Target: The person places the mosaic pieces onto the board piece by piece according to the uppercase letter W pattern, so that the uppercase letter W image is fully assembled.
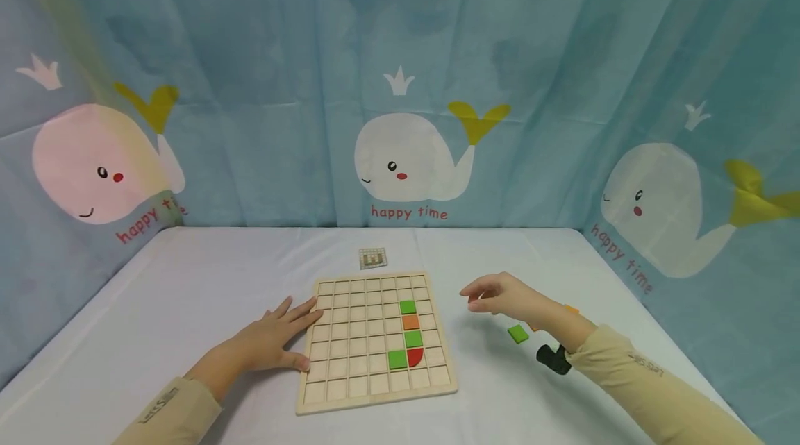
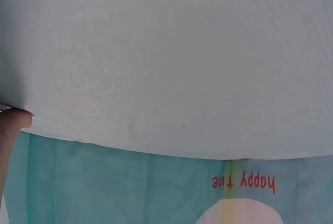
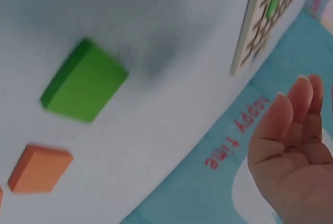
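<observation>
A wooden grid board [image 1: 350, 346] lies on the white table, with green, orange and red pieces in its right-hand cells. Among them are an orange square [image 1: 410, 322] and a red rounded piece [image 1: 415, 357]. My left hand [image 1: 269, 341] rests at the board's left edge, its fingers spread and touching the rim. Off the board's right side, above the table, hovers my right hand [image 1: 503, 294], loosely bent with nothing visible in it. Below it lies a loose green square [image 3: 86, 83], and an orange piece [image 3: 41, 168] is nearby in the right wrist view.
Beyond the board sits a small gridded card [image 1: 373, 258] with a brown pattern. A black object [image 1: 553, 359] lies beside the right forearm, which partly covers the loose orange pieces. A blue curtain [image 1: 281, 84] with whales stands around the table.
</observation>
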The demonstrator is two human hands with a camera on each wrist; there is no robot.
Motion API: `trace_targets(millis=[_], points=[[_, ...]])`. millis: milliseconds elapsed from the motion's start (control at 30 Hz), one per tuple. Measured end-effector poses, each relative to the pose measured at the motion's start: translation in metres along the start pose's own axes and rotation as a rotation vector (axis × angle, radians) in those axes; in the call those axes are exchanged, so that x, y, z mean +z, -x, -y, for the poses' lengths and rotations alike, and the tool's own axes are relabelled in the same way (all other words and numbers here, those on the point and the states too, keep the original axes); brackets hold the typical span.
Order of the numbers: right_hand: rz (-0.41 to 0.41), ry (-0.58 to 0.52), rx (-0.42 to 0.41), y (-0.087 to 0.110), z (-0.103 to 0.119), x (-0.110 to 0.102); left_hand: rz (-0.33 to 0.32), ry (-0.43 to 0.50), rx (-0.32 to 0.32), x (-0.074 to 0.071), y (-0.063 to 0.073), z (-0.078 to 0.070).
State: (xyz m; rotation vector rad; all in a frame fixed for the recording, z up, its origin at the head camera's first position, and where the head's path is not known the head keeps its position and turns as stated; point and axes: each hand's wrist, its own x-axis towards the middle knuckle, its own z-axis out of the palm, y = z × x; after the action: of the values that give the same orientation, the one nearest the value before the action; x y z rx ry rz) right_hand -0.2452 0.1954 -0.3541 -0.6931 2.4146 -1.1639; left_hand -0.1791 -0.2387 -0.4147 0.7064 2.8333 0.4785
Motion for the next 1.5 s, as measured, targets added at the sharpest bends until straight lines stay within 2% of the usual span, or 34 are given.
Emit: trace_targets(millis=[233,467,767,1233,1500], points=[[-0.027,-0.004,0.059,0.012,-0.006,-0.028,0.000,0.003,-0.002,-0.001,0.001,-0.001],[-0.044,0.013,0.090,0.024,-0.026,-0.055,0.000,0.005,-0.001,-0.002,0.001,-0.002],[0.064,0.007,0.094,0.029,-0.051,-0.074,-0.008,-0.001,0.001,-0.003,0.002,-0.002],[0.197,0.064,0.225,0.020,-0.086,-0.085,-0.004,0.003,-0.010,-0.002,0.002,-0.003],[0.267,0.114,0.267,0.011,-0.087,-0.081,-0.001,-0.007,-0.007,0.000,0.000,0.000]])
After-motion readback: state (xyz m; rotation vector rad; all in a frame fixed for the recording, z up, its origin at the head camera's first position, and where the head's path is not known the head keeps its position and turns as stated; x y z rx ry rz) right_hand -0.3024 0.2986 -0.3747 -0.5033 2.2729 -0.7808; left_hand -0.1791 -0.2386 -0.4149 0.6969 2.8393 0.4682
